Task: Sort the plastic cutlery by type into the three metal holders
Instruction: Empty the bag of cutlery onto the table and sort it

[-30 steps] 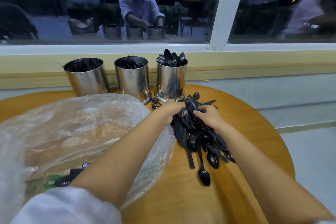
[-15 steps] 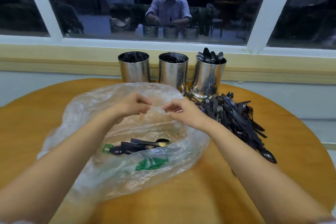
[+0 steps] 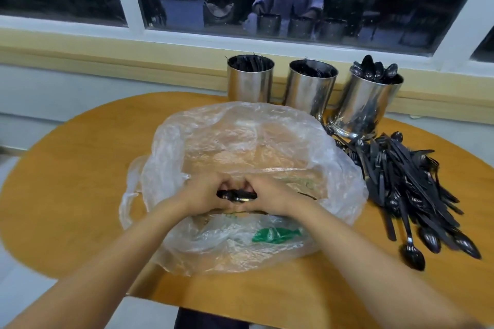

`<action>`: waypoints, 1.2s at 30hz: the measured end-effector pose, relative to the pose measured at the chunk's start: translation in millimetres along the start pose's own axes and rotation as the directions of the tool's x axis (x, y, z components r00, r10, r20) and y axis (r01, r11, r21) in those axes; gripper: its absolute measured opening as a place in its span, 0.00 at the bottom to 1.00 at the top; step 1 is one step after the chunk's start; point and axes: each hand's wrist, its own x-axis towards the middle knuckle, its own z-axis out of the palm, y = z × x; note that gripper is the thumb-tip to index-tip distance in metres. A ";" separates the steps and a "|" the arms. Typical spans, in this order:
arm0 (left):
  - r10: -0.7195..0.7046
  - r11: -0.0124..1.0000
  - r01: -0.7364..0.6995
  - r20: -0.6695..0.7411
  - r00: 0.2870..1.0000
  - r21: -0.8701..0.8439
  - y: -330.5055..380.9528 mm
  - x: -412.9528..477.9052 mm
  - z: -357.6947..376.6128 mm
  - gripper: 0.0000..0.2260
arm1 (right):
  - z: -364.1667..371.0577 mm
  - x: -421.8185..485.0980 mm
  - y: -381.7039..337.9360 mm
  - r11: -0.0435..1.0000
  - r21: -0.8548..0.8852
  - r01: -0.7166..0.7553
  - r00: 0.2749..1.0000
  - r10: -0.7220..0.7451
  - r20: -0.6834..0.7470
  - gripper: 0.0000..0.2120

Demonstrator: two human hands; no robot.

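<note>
Both hands reach inside a clear plastic bag [image 3: 240, 141] lying on the round wooden table [image 3: 66, 181]. My left hand [image 3: 203, 192] and my right hand [image 3: 270, 192] close together round a small bundle of black plastic cutlery [image 3: 236, 194] in the bag. A big heap of black cutlery [image 3: 406, 184] lies on the table to the right. Three metal holders stand at the far edge: the left holder [image 3: 250, 80] and the middle holder [image 3: 310, 85] show dark cutlery tips, the right holder [image 3: 366, 107] is full of spoons.
A green printed patch [image 3: 275, 234] shows on the bag's near side. Behind the holders runs a yellow window sill [image 3: 107, 53], with a dark window reflecting a person. The table's near edge is close to my body.
My hands left the cutlery heap, moved left to the bag's mouth, then went down into the bag and took hold of the cutlery inside. The camera has turned left.
</note>
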 end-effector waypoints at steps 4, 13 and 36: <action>0.013 0.986 -0.040 -0.168 0.986 -0.159 0.2 1.5 0.7 0.12 | 4.4 7.1 -1.8 0.997 -0.071 -0.021 1.000 0.020 -0.013 0.11; -0.210 0.908 -0.013 -0.484 0.850 -0.418 40.6 0.3 -36.0 0.24 | -66.1 0.8 -2.6 0.977 0.200 0.077 0.767 0.070 -0.638 0.02; -0.154 0.827 0.216 -0.160 0.975 0.520 24.2 -49.7 2.8 0.14 | -14.8 -52.7 5.6 0.912 -0.405 -0.072 0.954 -0.055 -0.295 0.04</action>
